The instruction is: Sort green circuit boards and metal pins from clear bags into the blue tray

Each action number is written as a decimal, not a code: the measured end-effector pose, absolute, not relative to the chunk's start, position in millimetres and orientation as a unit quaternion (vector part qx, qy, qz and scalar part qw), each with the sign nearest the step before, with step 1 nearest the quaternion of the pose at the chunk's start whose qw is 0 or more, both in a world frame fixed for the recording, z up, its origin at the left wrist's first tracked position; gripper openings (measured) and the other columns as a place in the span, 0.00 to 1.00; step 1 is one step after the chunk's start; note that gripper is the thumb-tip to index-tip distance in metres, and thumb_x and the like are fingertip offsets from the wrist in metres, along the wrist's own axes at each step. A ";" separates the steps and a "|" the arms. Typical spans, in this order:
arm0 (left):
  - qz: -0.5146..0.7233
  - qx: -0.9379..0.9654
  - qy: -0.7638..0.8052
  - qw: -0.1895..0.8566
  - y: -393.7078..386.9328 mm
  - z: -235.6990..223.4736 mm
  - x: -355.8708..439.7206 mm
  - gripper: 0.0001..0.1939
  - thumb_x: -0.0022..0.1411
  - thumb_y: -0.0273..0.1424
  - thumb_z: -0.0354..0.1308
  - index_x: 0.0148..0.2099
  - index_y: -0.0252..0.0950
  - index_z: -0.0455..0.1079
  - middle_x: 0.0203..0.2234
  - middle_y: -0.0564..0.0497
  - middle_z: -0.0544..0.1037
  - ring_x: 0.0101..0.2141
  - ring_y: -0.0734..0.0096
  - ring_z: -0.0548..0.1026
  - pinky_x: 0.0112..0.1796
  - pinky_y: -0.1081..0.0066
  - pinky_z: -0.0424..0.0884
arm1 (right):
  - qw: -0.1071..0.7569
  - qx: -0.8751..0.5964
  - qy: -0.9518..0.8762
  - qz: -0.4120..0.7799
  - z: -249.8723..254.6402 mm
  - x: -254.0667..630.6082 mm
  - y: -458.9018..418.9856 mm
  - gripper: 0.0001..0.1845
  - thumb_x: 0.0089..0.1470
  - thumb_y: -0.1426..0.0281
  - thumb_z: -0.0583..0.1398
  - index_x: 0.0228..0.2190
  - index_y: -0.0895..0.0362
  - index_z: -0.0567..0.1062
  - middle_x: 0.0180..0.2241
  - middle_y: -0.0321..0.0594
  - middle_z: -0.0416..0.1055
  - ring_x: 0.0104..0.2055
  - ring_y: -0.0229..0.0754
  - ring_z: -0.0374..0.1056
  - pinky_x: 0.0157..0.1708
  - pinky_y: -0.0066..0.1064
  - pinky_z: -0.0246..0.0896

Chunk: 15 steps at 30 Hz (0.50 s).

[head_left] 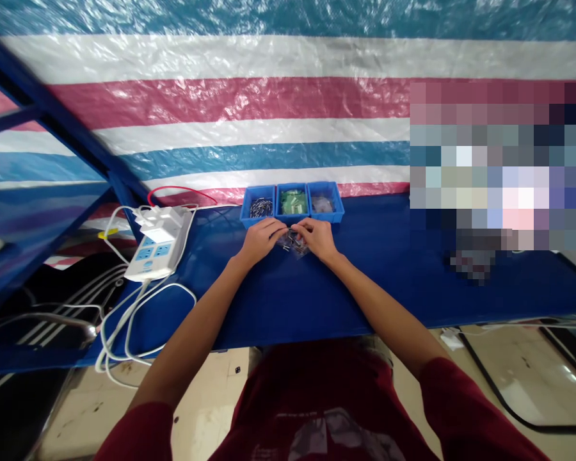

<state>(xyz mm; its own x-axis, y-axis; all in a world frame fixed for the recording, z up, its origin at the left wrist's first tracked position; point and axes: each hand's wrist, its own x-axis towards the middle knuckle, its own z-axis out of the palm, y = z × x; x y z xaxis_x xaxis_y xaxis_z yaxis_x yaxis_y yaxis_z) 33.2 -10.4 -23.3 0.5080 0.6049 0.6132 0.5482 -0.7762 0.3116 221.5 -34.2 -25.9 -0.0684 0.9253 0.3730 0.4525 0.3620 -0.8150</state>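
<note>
A small clear plastic bag [297,250] with several little metal pieces in it lies between my hands, low over the blue table. The fingers of my left hand [260,239] are closed on the bag's upper left edge. From the other side my right hand [319,238] pinches its upper right edge. Three joined blue bins stand just beyond my fingers: the left bin [244,214] has small dark and shiny metal pieces, the middle bin [293,186] green-tinted packets, the right bin [338,214] clear plastic bags. Exactly what the metal pieces are is too small to tell.
On the left a white power strip [146,266] carries white plugs [163,224], and its white cables [125,320] loop over the edge of the blue table [278,307]. A striped plastic sheet [249,102] hangs behind. At right, a blurred-out patch hides part of the scene.
</note>
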 end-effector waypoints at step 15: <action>0.512 0.713 0.371 0.303 -24.7 -13.1 51.4 0.16 0.65 0.43 0.56 0.38 0.35 0.72 0.39 0.45 0.81 0.34 0.68 0.78 0.36 0.69 0.74 | 0.451 -0.509 -0.710 0.184 -30.8 220.3 -33.3 0.15 0.61 0.62 0.58 0.24 0.56 0.73 0.20 0.33 0.71 0.23 0.36 0.67 0.30 0.26 0.57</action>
<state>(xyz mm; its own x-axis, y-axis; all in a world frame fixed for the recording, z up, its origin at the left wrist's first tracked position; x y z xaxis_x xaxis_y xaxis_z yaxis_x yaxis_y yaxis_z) 51.4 -24.7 -13.1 0.2000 0.8392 0.5057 0.2193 -0.5413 0.8117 220.3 -33.3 -30.8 -0.0759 0.8886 0.4524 0.5561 0.4143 -0.7205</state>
